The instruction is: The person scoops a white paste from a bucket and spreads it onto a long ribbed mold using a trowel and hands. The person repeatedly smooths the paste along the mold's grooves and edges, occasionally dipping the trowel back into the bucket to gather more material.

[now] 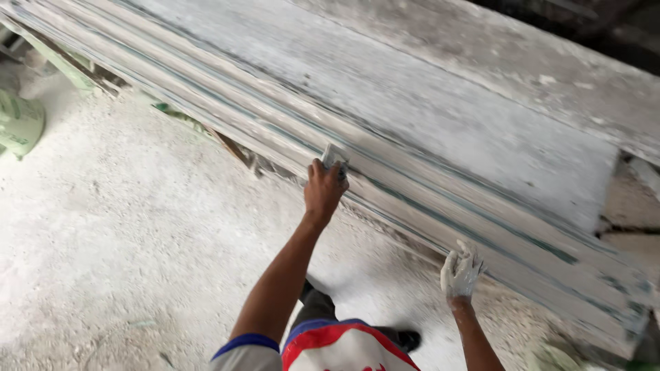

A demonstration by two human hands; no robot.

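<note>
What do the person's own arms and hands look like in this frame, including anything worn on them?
Both arms are bare from the upper arm down. The left arm ends in a short grey sleeve with a dark blue cuff band. The left hand has no glove. The right hand is thickly coated in pale whitish-grey paste or plaster, which ends about the wrist. No watch, ring or band shows.
</note>
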